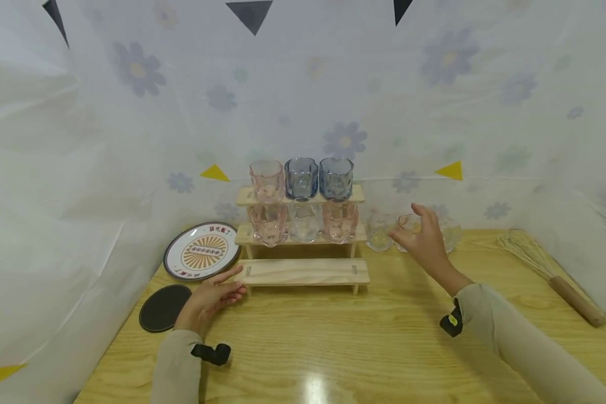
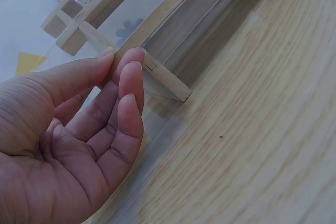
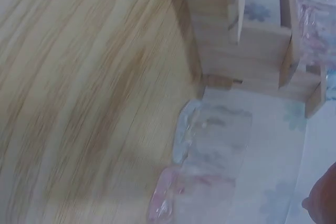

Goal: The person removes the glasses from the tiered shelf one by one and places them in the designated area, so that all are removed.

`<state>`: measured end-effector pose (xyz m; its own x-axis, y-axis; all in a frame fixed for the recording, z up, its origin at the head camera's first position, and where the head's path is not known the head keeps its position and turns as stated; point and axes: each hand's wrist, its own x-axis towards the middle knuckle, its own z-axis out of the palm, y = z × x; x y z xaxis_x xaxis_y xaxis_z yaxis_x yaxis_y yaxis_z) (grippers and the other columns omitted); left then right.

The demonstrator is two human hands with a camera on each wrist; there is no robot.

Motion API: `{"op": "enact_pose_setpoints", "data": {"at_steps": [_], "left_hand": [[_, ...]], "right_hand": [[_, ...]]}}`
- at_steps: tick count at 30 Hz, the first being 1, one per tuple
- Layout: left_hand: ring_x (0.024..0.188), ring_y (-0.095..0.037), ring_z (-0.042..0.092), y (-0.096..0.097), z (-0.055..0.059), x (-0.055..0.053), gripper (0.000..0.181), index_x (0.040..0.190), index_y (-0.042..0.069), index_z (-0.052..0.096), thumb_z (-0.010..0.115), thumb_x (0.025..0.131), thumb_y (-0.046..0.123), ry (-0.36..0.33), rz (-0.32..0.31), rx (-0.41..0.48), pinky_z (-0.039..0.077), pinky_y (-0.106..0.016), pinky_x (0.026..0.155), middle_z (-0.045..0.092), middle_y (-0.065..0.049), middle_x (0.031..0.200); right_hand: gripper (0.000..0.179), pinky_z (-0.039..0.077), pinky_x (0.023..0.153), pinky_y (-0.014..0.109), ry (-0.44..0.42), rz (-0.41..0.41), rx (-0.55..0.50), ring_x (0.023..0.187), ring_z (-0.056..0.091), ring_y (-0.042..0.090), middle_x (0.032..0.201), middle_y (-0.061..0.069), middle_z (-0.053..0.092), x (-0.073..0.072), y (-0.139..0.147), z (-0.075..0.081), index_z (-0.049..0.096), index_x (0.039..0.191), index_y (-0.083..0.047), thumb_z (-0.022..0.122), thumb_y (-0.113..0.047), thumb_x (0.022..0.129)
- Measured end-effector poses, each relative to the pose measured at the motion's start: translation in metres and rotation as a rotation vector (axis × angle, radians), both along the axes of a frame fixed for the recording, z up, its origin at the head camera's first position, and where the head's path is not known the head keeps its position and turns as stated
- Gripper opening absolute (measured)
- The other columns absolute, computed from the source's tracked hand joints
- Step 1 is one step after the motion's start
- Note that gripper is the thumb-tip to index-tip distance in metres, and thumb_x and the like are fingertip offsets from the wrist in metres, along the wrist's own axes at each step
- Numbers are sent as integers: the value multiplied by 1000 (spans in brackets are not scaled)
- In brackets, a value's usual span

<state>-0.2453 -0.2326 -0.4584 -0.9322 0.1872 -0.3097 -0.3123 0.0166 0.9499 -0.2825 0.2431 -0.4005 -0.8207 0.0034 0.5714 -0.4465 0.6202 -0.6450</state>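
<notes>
My left hand (image 1: 209, 300) pinches the left end of the lowest board of a three-step wooden rack (image 1: 305, 272), thumb on one side and fingertips on the other in the left wrist view. My right hand (image 1: 421, 241) is raised by the glasses right of the rack, thumb and forefinger curved apart. Nearest it stands a pinkish glass (image 1: 408, 224), partly covered by the hand, between a clear glass (image 1: 380, 231) and another clear glass (image 1: 450, 234). In the right wrist view only a fingertip (image 3: 323, 198) shows, apart from the pink glass (image 3: 199, 198) on the table.
On the rack's top step stand a pink glass (image 1: 267, 180) and two blue glasses (image 1: 301, 178). The middle step bears two pink glasses (image 1: 340, 221) around a clear one (image 1: 304, 221). A plate (image 1: 202, 251) leans at the left by a black coaster (image 1: 164, 308); a whisk (image 1: 575, 300) lies right.
</notes>
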Motion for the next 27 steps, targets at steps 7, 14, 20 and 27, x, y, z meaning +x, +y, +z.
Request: {"op": "enact_pose_setpoints", "data": {"at_steps": [7,14,20,27], "left_hand": [[71,-9,65,0,1,2,57,146,7,36,59,94,9,3,-9,8,53,-21,67,71,-1,83],[71,-9,65,0,-1,-1,58,146,8,36,60,93,10,1,-2,-2,54,-22,67,71,-1,82],[71,-9,65,0,-1,-2,58,147,9,36,60,93,9,5,-12,-3,54,-22,67,71,-1,82],[71,-9,65,0,1,1,59,146,8,36,60,93,10,0,-13,7,54,-21,67,71,-1,82]], "right_hand": [[83,31,103,57,-48,89,-71,125,35,40,137,23,36,3,-29,4,31,143,3,79,-20,79],[84,25,110,52,-127,180,-143,129,34,36,140,22,33,1,-58,12,26,147,-2,76,-22,82],[87,29,108,52,-160,213,-161,128,37,36,139,21,35,-5,-79,18,24,147,0,76,-28,82],[93,27,108,53,-259,242,-207,129,34,35,143,21,31,-9,-99,24,19,148,2,76,-30,82]]}}
